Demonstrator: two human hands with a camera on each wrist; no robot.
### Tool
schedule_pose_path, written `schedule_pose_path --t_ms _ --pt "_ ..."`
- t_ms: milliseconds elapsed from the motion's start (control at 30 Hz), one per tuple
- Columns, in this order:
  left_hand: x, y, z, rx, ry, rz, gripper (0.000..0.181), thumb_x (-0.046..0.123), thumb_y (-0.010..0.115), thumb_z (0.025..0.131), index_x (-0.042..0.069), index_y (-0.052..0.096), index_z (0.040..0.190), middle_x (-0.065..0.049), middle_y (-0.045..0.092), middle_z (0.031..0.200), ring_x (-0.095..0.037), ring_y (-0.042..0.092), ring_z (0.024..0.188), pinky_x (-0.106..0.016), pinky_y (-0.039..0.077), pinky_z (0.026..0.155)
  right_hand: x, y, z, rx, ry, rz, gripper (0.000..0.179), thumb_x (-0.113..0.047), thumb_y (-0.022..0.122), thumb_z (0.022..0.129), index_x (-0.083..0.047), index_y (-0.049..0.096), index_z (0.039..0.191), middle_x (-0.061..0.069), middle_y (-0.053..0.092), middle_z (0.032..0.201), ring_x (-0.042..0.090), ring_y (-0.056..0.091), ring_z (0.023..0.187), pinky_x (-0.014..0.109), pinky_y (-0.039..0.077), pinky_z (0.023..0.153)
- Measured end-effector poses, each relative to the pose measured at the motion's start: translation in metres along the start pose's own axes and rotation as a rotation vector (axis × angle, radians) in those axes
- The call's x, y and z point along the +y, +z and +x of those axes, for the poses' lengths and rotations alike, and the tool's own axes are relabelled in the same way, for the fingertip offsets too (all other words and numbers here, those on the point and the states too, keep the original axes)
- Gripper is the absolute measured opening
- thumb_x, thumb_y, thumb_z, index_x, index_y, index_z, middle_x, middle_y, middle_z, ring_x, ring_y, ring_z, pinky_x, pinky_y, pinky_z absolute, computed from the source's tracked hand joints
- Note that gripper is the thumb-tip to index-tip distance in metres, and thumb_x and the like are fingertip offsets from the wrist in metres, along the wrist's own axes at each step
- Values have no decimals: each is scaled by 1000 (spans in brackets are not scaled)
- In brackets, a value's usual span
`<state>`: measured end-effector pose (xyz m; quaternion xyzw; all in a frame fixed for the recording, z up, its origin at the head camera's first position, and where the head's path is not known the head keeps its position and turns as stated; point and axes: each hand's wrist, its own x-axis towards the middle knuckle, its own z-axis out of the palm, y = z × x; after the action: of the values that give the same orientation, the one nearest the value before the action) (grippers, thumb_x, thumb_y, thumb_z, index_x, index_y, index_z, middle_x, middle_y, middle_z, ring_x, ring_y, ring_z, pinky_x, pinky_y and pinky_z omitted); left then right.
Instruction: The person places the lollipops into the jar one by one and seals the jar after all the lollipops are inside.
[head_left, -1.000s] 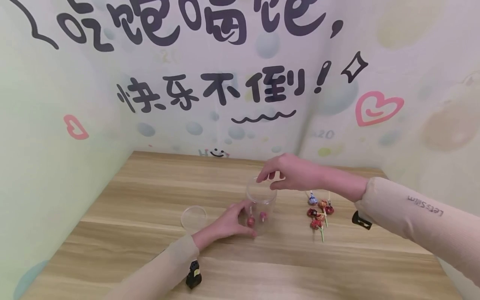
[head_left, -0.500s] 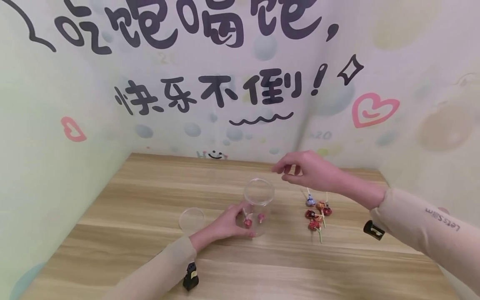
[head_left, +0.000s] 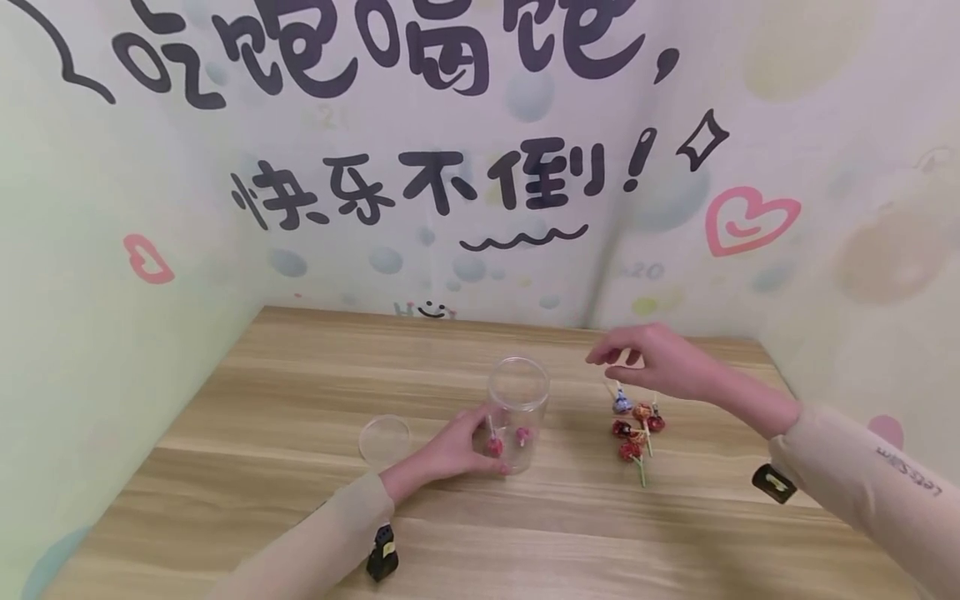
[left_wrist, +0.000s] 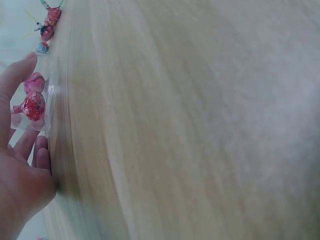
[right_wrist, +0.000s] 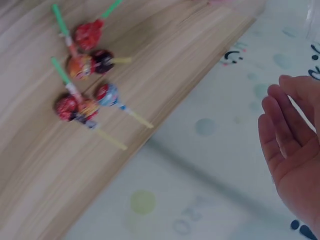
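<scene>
My left hand (head_left: 452, 447) curls its fingers and thumb round the lower part of a clear plastic jar (head_left: 519, 392), which stands upright and uncovered on the table. Inside the jar lie a red lollipop (left_wrist: 34, 106) and a pink lollipop (left_wrist: 34, 83). Several wrapped lollipops (head_left: 632, 428) lie in a loose cluster to the right of the jar, red, orange and blue, with green and pale yellow sticks. Above the cluster's far side hangs my right hand (head_left: 663, 360), its fingers loosely bent and holding nothing.
A clear round lid (head_left: 385, 439) lies flat on the wooden table (head_left: 300, 383), left of the jar and close to my left forearm. Behind the table's far edge rises a printed wall covering (head_left: 360, 275). Black devices (head_left: 383, 553) are strapped at both wrists.
From over the jar's mouth, my right hand has moved rightward to above the lollipop cluster. The left hand keeps its grip on the jar, which stays in place.
</scene>
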<state>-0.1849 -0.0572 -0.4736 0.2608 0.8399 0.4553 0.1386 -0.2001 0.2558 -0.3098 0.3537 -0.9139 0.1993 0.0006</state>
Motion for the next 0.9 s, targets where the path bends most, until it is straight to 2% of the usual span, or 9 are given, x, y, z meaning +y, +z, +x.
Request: schedule_pose_path --t_ms 267,533,767,900 --pt "0 0 0 -2 -15 11 81 30 90 69 19 50 139 -6 62 129 -23 53 122 -51 40 108 27 11 -22 -57 -15 -34 23 -5 71 88 -18 73 107 -5 74 104 16 70 93 28 58 75" --pt "0 0 -1 5 -9 19 79 30 90 68 16 52 137 -7 63 126 -24 54 122 -52 40 108 52 27 -38 -99 54 -12 25 -2 68 88 -13 71 111 2 75 107 23 69 96 36 59 78" --pt "-1 1 -2 5 -19 29 77 31 90 68 20 53 135 -4 63 124 -21 54 119 -50 41 107 73 44 -46 -117 79 -11 21 -8 71 88 -15 73 108 -1 76 103 11 69 91 32 57 74" --pt "-2 1 -2 4 -12 25 77 31 90 68 20 53 134 -3 63 123 -20 55 118 -48 41 106 78 51 -47 -111 88 -3 19 -9 72 88 -15 73 105 -1 76 102 8 68 90 31 56 73"
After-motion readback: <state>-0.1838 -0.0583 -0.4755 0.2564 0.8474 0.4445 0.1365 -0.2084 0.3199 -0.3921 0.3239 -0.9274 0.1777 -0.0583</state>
